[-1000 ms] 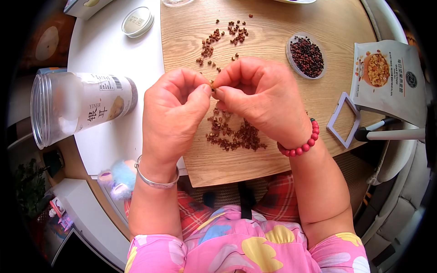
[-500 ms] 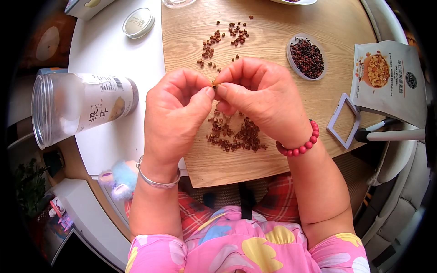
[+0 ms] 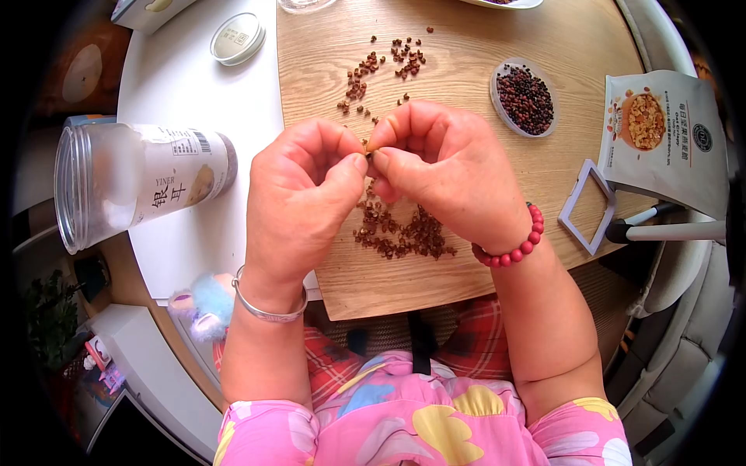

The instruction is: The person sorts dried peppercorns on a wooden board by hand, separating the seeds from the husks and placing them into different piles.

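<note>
Fingertip to fingertip over the wooden table [image 3: 466, 287], my left hand [image 3: 307, 194] and my right hand [image 3: 451, 167] pinch a small brown husk [image 3: 367, 152] between them. Most of it is hidden by the thumbs. Below my hands lies a pile of reddish-brown husks [image 3: 420, 233], partly covered by my right hand. Beyond my fingers are loose round brown pods [image 3: 356, 84] in scattered groups. A round clear dish [image 3: 494, 105] to the right holds dark red and black seeds [image 3: 525, 99].
On the left, a large clear jar [image 3: 175, 167] lies on its side, with a round lid [image 3: 237, 39] beyond it. A grey-white food bag [image 3: 660, 140] and a pale plastic frame [image 3: 572, 203] are at the right. A fluffy blue toy [image 3: 210, 299] sits near my left wrist.
Both hands stay together in nearly the same place, with only small shifts of the fingertips and thumbs around the husk. The piles and the dish look unchanged.
</note>
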The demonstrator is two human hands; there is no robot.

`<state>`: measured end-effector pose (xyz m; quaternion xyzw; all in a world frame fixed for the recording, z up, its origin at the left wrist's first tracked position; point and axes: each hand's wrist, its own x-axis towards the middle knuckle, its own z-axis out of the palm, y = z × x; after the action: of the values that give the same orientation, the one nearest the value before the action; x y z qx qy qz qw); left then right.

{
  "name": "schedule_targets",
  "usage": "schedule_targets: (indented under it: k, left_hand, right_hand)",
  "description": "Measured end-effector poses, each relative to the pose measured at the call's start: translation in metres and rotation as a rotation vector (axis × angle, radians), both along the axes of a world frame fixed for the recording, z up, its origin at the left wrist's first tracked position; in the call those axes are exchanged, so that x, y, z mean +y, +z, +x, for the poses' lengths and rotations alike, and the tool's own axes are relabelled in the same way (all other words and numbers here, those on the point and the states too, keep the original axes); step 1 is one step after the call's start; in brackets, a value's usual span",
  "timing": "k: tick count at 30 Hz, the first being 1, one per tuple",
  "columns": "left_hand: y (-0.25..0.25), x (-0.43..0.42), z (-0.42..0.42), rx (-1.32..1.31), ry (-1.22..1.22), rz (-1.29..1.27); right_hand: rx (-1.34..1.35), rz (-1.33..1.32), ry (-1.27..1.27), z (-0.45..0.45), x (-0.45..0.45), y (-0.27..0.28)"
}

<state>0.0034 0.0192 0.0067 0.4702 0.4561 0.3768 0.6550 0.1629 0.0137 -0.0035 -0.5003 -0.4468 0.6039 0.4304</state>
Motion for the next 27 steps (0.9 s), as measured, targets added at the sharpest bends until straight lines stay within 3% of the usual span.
schedule_targets:
  k: [12,27]
  left_hand:
    - [-0.004,0.001,-0.001,-0.038,0.024,0.021]
    - [-0.009,0.003,-0.008,-0.227,-0.077,-0.222]
  right_hand:
    - [-0.026,0.005,0.004,-0.001,0.0,0.003]
    - [0.106,-0.101,0.071,0.001,0.001,0.009]
